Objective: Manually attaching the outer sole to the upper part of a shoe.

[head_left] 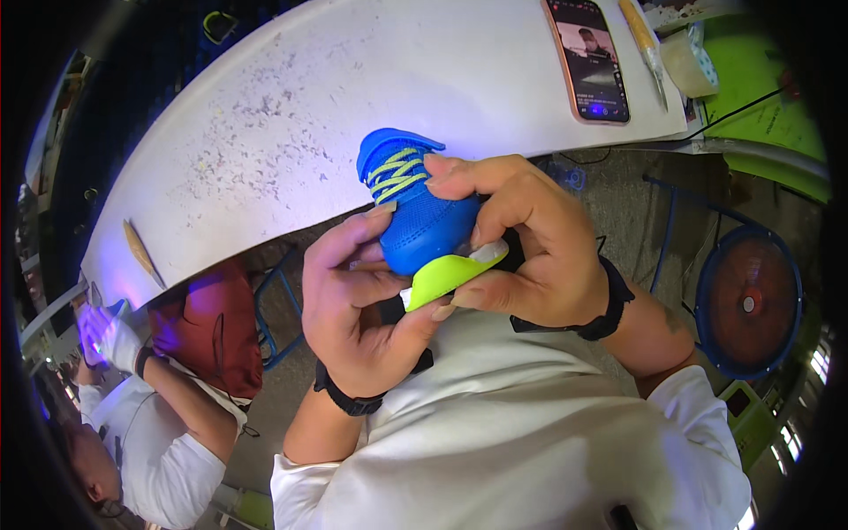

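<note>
Remote station, head view, logged left to right. Far left: a co-worker's white-gloved hand (113, 340), lit violet. Next, a slim, pointed wooden-coloured tool (143, 253) lies near the edge of a smudged white tabletop (424, 62).

Centre: I see the wearer's bare left hand (358, 305) closed on the near, toe end of a mesh-textured blue shoe with yellow-green laces (433, 225), thumb at the lower end of a curved lime-green sole-like piece (450, 274). The shoe is held up between torso and table, near the table's edge. The bare right hand (539, 234) grips it from the other side: index finger beside the laces, thumb against the lime piece. I cannot tell whether that piece is bonded or merely pressed on.

Right: a smartphone in a pinkish case (590, 62), a yellow-handled blade-like tool (645, 49), a pale tape roll (691, 66), then a round blue-rimmed fan (749, 300).

Risk, my judgement: uneven thumb pressure could skew the lime piece against the toe; a slackened pinch could drop the shoe off the table's near side.

Orientation: toe points toward the wearer, collar away. Long axis runs mainly away from the body, far end leaning left; the lime piece lies crosswise, its right end higher.
</note>
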{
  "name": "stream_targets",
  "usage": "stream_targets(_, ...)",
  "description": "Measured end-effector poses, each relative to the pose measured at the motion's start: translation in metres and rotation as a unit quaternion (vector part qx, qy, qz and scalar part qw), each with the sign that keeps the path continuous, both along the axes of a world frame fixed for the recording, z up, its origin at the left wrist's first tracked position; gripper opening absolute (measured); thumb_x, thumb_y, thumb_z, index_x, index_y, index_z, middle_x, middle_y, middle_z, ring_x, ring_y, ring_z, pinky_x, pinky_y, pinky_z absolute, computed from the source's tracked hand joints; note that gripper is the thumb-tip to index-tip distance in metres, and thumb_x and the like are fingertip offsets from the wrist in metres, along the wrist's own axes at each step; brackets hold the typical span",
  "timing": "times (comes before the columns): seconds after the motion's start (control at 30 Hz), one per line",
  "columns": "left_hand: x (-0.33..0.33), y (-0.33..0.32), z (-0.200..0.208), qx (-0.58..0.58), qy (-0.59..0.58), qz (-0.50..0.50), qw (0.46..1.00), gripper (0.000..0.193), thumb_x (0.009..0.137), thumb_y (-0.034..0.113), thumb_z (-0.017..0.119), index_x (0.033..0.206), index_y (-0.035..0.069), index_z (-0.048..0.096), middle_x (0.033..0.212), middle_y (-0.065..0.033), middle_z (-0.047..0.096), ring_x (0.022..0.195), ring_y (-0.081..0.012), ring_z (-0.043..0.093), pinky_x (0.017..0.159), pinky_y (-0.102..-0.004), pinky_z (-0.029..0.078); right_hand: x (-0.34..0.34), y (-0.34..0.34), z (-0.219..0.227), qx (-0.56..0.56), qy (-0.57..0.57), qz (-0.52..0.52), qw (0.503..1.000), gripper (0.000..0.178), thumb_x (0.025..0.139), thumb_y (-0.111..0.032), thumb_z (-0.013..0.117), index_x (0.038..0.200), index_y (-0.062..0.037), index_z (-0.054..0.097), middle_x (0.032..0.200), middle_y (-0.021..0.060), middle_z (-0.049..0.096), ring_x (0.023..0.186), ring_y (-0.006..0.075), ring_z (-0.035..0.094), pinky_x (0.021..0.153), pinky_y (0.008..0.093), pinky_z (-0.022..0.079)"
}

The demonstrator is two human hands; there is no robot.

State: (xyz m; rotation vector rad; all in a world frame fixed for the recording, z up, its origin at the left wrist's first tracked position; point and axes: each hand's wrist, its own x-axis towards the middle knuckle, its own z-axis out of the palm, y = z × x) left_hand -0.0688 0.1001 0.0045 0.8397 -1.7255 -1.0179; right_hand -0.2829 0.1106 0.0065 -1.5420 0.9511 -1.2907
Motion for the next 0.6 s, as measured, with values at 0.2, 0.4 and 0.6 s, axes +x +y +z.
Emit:
stream_targets(0.2, 0.001, -0.001, -0.005, -0.046, -0.011, -0.007, 0.999, 0.037, 0.074, 0.008, 0.089, 0.087, 0.001, 0.056, 0.129, -0.0267, 0.056, 0.096, -0.0283, 0.071, 0.085, -0.0350, 0.059, 0.000, 0.006, -0.004, -0.060, 0.068, -0.002, 0.996, 0.038, 0.080, -0.021, 0.086, 0.089, -0.0057, 0.052, 0.126, 0.0223, 0.061, 0.128, 0.0421, 0.057, 0.105, 0.0487, 0.046)
stream_targets(0.4, 0.001, 0.001, -0.007, -0.054, -0.019, -0.014, 0.998, 0.038, 0.071, 0.007, 0.090, 0.085, 0.002, 0.056, 0.126, -0.0257, 0.058, 0.102, -0.0290, 0.069, 0.084, -0.0340, 0.059, 0.002, 0.010, -0.005, -0.059, 0.051, -0.010, 0.997, 0.037, 0.080, -0.017, 0.086, 0.088, -0.0060, 0.052, 0.125, 0.0218, 0.062, 0.127, 0.0423, 0.058, 0.103, 0.0478, 0.049)
stream_targets(0.6, 0.003, 0.001, -0.010, -0.074, -0.027, -0.014, 0.997, 0.040, 0.072, 0.009, 0.091, 0.087, 0.003, 0.054, 0.125, -0.0252, 0.058, 0.101, -0.0277, 0.068, 0.082, -0.0325, 0.059, 0.000, 0.010, -0.005, -0.046, 0.054, -0.004, 0.998, 0.034, 0.083, -0.016, 0.084, 0.088, -0.0055, 0.052, 0.124, 0.0221, 0.062, 0.126, 0.0421, 0.059, 0.102, 0.0468, 0.050)
